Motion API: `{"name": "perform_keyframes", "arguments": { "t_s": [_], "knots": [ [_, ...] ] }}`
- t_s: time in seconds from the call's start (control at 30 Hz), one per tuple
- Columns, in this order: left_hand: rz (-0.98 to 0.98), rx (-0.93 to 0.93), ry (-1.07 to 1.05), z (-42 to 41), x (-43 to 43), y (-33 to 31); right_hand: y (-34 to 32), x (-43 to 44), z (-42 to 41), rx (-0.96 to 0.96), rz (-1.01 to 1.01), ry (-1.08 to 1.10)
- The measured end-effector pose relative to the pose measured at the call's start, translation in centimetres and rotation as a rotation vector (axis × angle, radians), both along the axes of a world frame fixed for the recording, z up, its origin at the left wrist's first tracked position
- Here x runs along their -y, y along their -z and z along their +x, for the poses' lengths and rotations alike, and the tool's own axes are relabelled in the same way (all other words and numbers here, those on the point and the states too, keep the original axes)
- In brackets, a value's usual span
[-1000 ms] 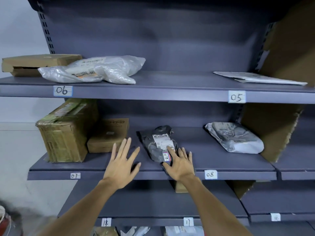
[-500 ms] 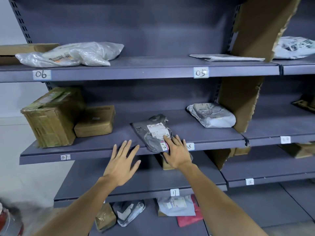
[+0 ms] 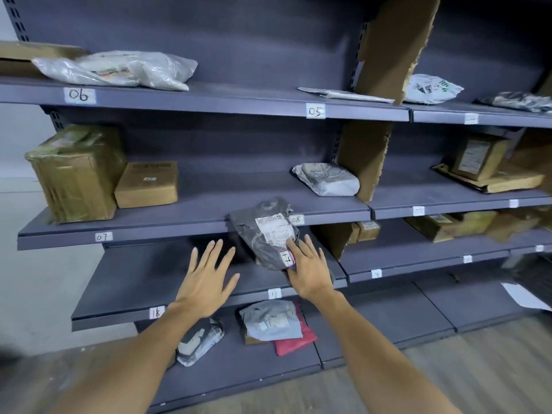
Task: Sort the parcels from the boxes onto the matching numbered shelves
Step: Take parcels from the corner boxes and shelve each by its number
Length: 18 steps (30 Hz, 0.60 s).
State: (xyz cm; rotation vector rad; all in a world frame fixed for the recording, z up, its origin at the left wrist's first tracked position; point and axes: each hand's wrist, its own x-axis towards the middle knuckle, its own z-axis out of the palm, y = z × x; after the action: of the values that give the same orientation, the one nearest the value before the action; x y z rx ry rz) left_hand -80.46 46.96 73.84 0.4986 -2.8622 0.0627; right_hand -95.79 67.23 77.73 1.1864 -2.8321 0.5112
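Right hand (image 3: 310,273) pinches a grey mailer (image 3: 265,234) marked 17 by its corner, before the 08 shelf edge (image 3: 328,218), above shelf 17 (image 3: 257,295); left hand (image 3: 209,282) splayed, empty. The corner grip may slip.

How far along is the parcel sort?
Done: a white bag sits above tag 06, two cartons above tag 07. In hand: right hand holds the grey parcel marked 17. Left: set it above tag 17; the source boxes aren't visible.

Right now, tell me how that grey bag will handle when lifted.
Probably floppy: the grey bag is crumpled, wrinkled plastic. Likely light: the right hand holds it by one end alone. The film may slip.
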Motion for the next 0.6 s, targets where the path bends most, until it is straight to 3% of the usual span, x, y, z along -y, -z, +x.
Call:
{"name": "perform_keyframes", "arguments": {
  "t_s": [0.37,0.6],
  "knots": [
    [-0.007,0.018,0.065,-1.1,-5.5,1.5,2.0,-6.8,1.2,0.027,0.036,0.076],
    [-0.001,0.077,0.046,-5.3,-8.2,2.7,4.0,-9.7,-2.8,0.081,0.052,0.098]
  ]
}}
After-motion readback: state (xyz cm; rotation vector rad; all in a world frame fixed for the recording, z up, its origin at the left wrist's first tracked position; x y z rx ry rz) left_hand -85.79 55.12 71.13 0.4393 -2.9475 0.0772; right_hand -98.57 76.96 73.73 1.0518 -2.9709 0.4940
